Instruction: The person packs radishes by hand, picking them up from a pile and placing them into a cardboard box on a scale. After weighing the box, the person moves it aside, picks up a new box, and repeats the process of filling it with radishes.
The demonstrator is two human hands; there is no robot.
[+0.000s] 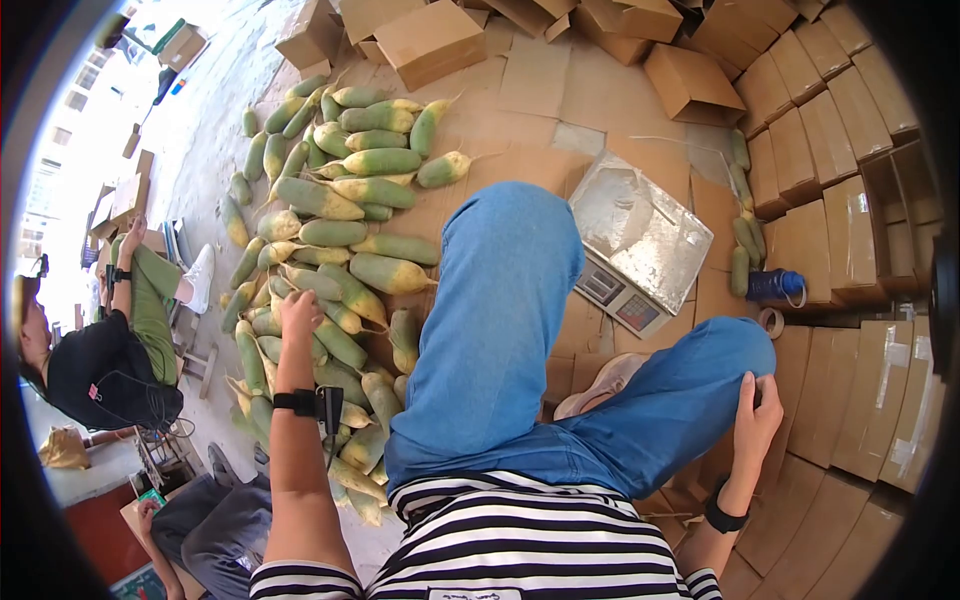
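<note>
Over the left part of a big pile of green radishes (318,198), pale at their ends, my left hand (300,314) reaches down. Its fingers are curled in against a green radish (341,345) among the others; the fingertips are partly hidden. A black strap with a small device circles that wrist. My right hand (758,416) rests on my bent right knee, thumb and fingers apart, holding nothing. It wears a black wristband (724,512).
A metal-topped scale (640,235) stands beyond my knees. Stacked cartons (830,235) wall the right side, near a blue bottle (775,286) and more radishes (742,235). Open boxes (430,45) lie at the back. Two other people (110,370) sit at left.
</note>
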